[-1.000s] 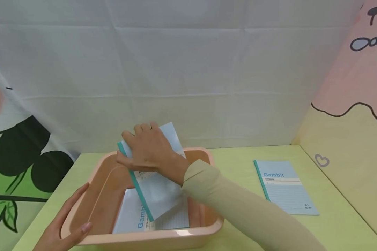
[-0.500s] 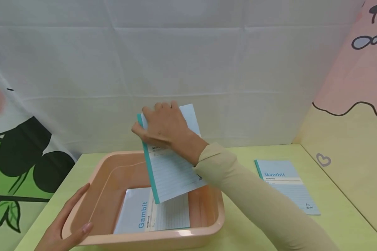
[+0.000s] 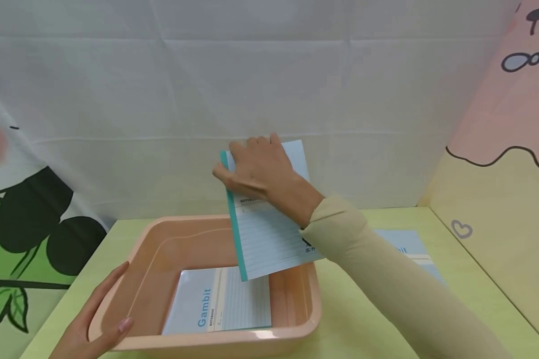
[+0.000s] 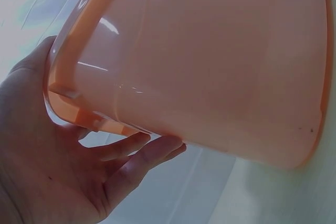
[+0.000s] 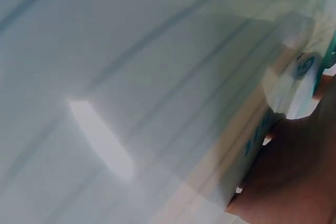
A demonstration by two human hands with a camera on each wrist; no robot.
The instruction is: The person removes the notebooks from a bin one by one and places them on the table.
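My right hand (image 3: 265, 167) grips a light-blue notebook (image 3: 269, 239) with a teal spine near its top edge. Tilted, the notebook hangs over the back right part of a peach plastic basin (image 3: 206, 341). In the right wrist view its lined cover (image 5: 157, 77) fills most of the picture, with the hand (image 5: 294, 166) at the right. My left hand (image 3: 92, 319) holds the basin's left rim, thumb inside and fingers outside. In the left wrist view that hand (image 4: 79, 150) is around the basin's edge (image 4: 220, 66). Another notebook (image 3: 233, 299) marked "Gambit" lies flat in the basin.
On the yellow-green table (image 3: 350, 319) to the right lies a third notebook (image 3: 408, 244), partly hidden by my right sleeve. A white cloth wall (image 3: 260, 89) rises behind the table. Printed panels stand on the left and right sides.
My right hand has lifted the notebook up out of the basin and carried it to the right. My sleeve now covers part of the notebook on the table. The left hand stays on the rim.
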